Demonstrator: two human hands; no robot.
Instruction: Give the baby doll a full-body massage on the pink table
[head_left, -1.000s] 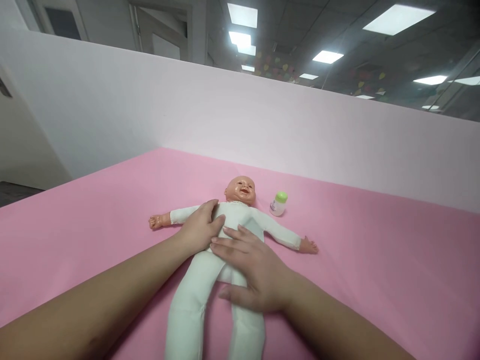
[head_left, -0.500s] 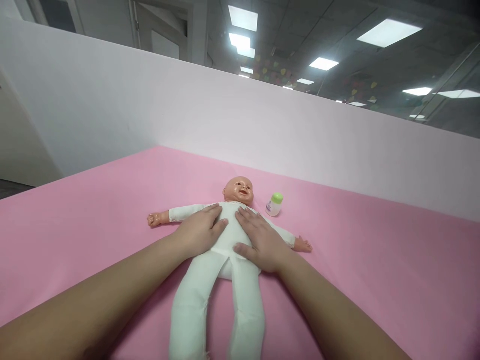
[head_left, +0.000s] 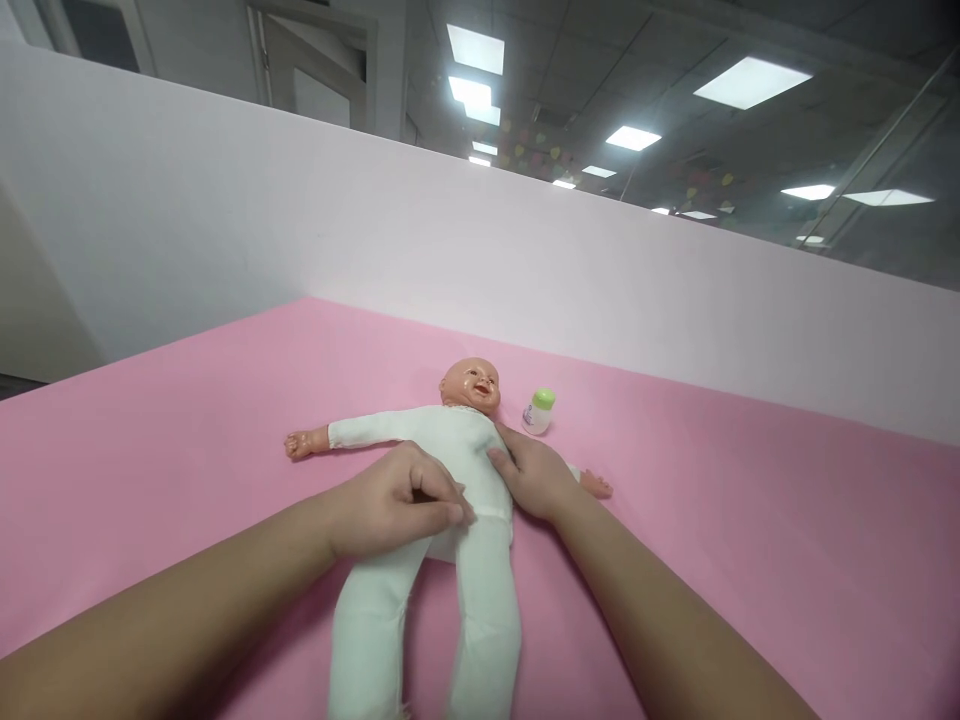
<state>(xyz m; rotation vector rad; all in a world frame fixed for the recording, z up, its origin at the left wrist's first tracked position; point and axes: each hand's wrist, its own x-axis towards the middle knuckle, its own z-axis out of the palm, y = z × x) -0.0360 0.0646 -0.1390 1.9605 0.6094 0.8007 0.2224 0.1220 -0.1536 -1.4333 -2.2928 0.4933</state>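
A baby doll (head_left: pixel 457 455) with a hard bald head and a white cloth body lies face up, arms spread. My left hand (head_left: pixel 405 500) is above its lower belly, fingers curled and thumb tip close to the fingertips, with nothing visible in them. My right hand (head_left: pixel 536 475) clasps the doll's side below the shoulder. Its thumb lies on the chest, and some of its fingers are hidden. The cloth is dented near that thumb. A small bottle with a green cap (head_left: pixel 538 412) stands beside the doll's head, apart from my right hand.
The doll lies on a pink padded surface (head_left: pixel 187 420). A white wall (head_left: pixel 600 290) rises along the back and left. Beyond it are a door (head_left: pixel 315 75) and lit ceiling panels (head_left: pixel 752 82).
My left hand has left the doll's chest, moved down toward its lower belly and curled. My right hand has shifted from lying flat on the chest to clasping the side. The view has shifted slightly.
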